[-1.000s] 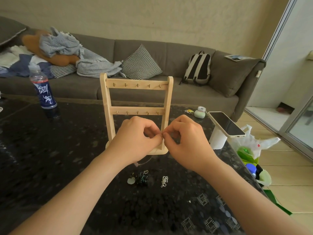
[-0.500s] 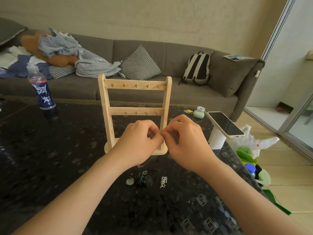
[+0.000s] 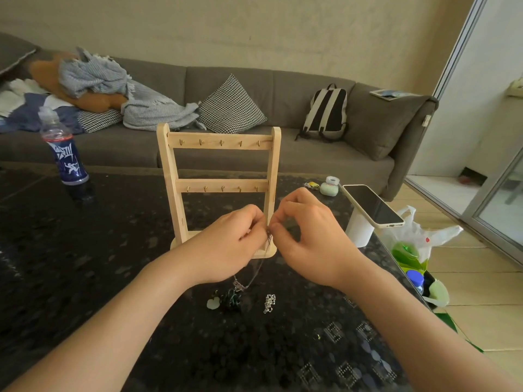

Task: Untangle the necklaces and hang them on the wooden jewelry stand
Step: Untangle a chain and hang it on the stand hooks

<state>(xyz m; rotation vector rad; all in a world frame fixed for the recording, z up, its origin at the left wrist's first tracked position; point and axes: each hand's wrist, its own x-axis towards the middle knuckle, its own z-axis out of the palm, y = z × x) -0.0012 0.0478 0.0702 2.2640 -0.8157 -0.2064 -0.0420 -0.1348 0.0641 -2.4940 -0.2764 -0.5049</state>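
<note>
A wooden jewelry stand (image 3: pixel 219 165) with two hooked crossbars stands upright on the dark table (image 3: pixel 85 264); its hooks carry nothing. In front of its base my left hand (image 3: pixel 229 244) and my right hand (image 3: pixel 308 236) meet fingertip to fingertip, both pinching a thin chain necklace (image 3: pixel 259 268) that hangs down between them, its lower end (image 3: pixel 239 285) just above the table. On the table below lie a dark green tangle with a pale pendant (image 3: pixel 226 301) and a small silver chain (image 3: pixel 269 303).
A blue drink bottle (image 3: pixel 63 154) stands at the left. A phone (image 3: pixel 372 205) rests on a white cup at the table's right edge, with a small green case (image 3: pixel 329 189) behind. A plastic bag (image 3: pixel 416 244) sits on the floor at the right. A grey sofa runs behind.
My hands have lowered slightly and parted a little, and the thin chain now shows hanging below them. The stand and the pieces on the table have not moved.
</note>
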